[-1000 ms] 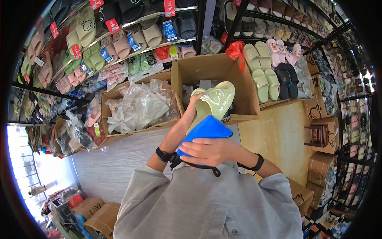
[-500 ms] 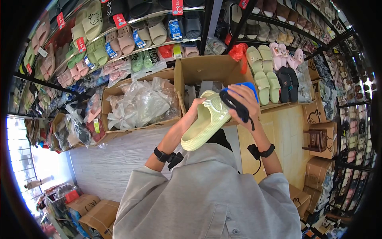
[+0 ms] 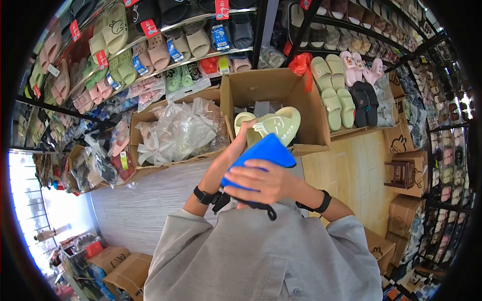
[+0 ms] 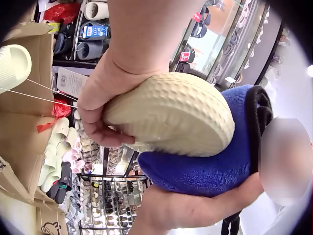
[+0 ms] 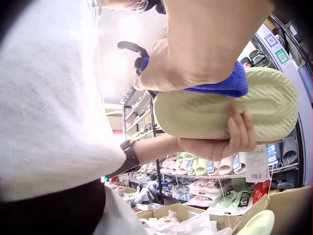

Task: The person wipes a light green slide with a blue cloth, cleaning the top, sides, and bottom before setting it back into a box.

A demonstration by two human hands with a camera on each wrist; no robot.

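Observation:
A pale green slide slipper [image 3: 275, 125] with white lettering points its toe away from my body. My left hand [image 3: 236, 149] grips it by the side, fingertips on the sole in the right wrist view. My right hand [image 3: 264, 181] holds a blue fleece pad [image 3: 268, 150] with black trim and a strap over the slipper's heel end, thumb underneath. The left wrist view has the pad's fleece [image 4: 195, 174] against the textured heel [image 4: 181, 107]. A second pale green slipper [image 4: 13, 66] hangs by white string, near a paper tag [image 5: 257, 164].
Ahead stands an open cardboard box [image 3: 271, 83]; left of it, another box [image 3: 143, 125] holds plastic-wrapped slippers. Green slippers [image 3: 331, 108] and a black pair [image 3: 364, 104] sit at the right. Slipper shelves [image 3: 165, 37] rise behind. A wooden stool [image 3: 400, 173] stands farther right.
Half a second ago the right hand held the pad up by the toe; now it is back over the heel end. The slipper's toe has swung forward again, and the left hand keeps its grip.

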